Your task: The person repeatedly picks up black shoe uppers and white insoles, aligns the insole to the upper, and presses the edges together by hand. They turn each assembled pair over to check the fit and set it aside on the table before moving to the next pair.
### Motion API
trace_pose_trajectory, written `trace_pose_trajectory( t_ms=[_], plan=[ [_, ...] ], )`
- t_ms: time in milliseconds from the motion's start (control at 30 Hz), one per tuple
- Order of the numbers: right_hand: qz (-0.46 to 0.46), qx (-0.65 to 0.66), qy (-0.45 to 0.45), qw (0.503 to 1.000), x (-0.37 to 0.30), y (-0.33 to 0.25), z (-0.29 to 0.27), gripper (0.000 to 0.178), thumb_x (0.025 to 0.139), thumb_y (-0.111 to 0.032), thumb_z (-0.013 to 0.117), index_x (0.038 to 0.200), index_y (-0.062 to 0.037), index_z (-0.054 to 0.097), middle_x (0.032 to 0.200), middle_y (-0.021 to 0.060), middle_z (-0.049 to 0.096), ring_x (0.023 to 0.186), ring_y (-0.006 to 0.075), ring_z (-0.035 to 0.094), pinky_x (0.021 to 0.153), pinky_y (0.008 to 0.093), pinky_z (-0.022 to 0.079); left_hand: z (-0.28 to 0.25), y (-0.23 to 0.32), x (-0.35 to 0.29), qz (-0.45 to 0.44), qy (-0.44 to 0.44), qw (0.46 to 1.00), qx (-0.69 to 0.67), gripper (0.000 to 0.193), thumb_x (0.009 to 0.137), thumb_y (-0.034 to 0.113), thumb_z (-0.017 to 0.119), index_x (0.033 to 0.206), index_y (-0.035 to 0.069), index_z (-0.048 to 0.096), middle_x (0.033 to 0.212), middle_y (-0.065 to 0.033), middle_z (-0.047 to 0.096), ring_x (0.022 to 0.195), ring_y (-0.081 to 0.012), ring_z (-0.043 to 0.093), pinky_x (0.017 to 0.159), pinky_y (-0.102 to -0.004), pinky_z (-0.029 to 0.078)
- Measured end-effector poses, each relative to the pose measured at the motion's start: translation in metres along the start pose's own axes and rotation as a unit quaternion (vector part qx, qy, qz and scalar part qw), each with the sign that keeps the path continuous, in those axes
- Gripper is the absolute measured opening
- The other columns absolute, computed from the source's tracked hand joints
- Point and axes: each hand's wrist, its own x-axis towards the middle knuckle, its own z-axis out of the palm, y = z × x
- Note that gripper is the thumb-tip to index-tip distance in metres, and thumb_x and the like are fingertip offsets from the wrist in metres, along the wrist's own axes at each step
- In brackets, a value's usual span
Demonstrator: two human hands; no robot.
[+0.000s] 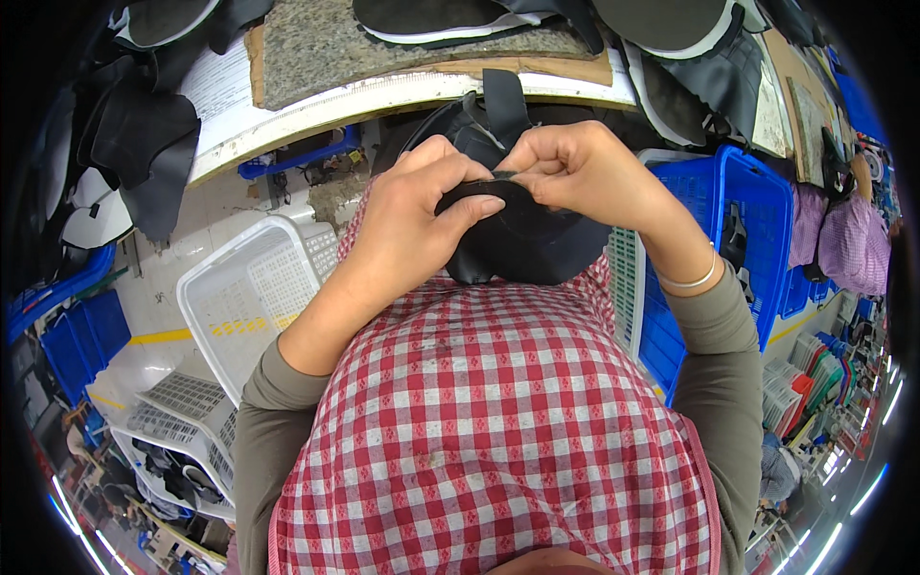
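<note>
A black shoe upper (532,235) lies over my lap, bent into a curve, with a black strap-like flap (505,105) standing up beyond it toward the bench. My left hand (407,206) pinches its edge between thumb and fingers. Close beside it, the fingertips of my right hand (594,177) are pressed together on the same edge. Both hands nearly meet there. Whatever small bit lies between the right fingertips is hidden.
Ahead is a bench with a speckled stone slab (326,67) and several black shoe pieces with white rims (441,24). Dark pieces (144,144) hang over its left side. A white plastic basket (240,297) stands left, a blue crate (757,240) right.
</note>
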Motion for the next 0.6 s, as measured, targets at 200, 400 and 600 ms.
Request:
trace_pose_trajectory(
  t_ms=[200,400,600],
  plan=[
    [-0.022,0.016,0.008,1.0,-0.0013,0.0011,0.0008,0.013,0.092,-0.003,0.073,0.104,-0.0011,0.076,0.076,-0.0027,0.068,0.066,0.0019,0.058,0.06,0.0207,0.048,0.0012,0.0021,0.0005,-0.049,0.036,0.997,-0.041,0.037,0.081,0.011,0.086,0.105,0.003,0.059,0.089,-0.0018,0.058,0.083,-0.0138,0.055,0.079,-0.0295,0.049],
    [-0.022,0.046,-0.008,0.999,-0.0026,0.0019,0.0016,0.013,0.096,0.0,0.067,0.106,-0.0015,0.075,0.073,-0.006,0.062,0.065,-0.0001,0.05,0.058,0.0194,0.04,-0.0025,0.0017,0.0015,-0.059,0.006,0.997,-0.039,0.03,0.081,0.01,0.086,0.099,0.002,0.063,0.09,-0.0024,0.059,0.084,-0.013,0.056,0.079,-0.0289,0.049],
    [0.024,0.135,-0.035,0.99,-0.005,0.0094,-0.0025,0.011,0.098,-0.008,0.071,0.106,-0.0016,0.076,0.076,-0.0032,0.065,0.069,0.0023,0.056,0.062,0.0206,0.047,-0.0032,0.0005,0.0033,-0.076,-0.024,0.99,-0.113,0.017,0.083,0.006,0.082,0.092,-0.001,0.069,0.086,-0.0028,0.058,0.08,-0.0123,0.056,0.073,-0.0285,0.045]
  ],
)
